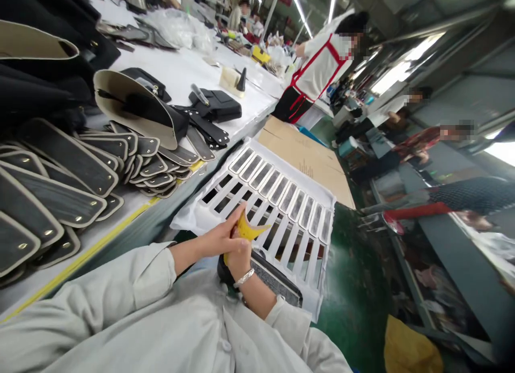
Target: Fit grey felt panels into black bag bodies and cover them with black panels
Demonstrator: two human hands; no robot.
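Both hands close together around a yellow curved piece (250, 229) in front of my body; its upper end flares into two points, and its exact kind cannot be made out. My left hand (225, 238) wraps it from the left side, fingers closed. Below, my right hand (238, 257), with a silver bracelet at the wrist, is closed around its lower part. Just beyond my hands lies a white slatted rack (257, 201) with a row of grey rounded strips (287, 197) across its far slats. Behind my right wrist is a black-edged, grey speckled piece (277, 279), partly hidden.
On the left table (257, 102), dark pieces with pale edges (56, 193) lie piled near a yellow edge strip (86, 255). A black pouch (219, 105) lies farther back. Cardboard (303, 155) is beyond the rack. A person in red straps (317, 67) stands there; others work to the right.
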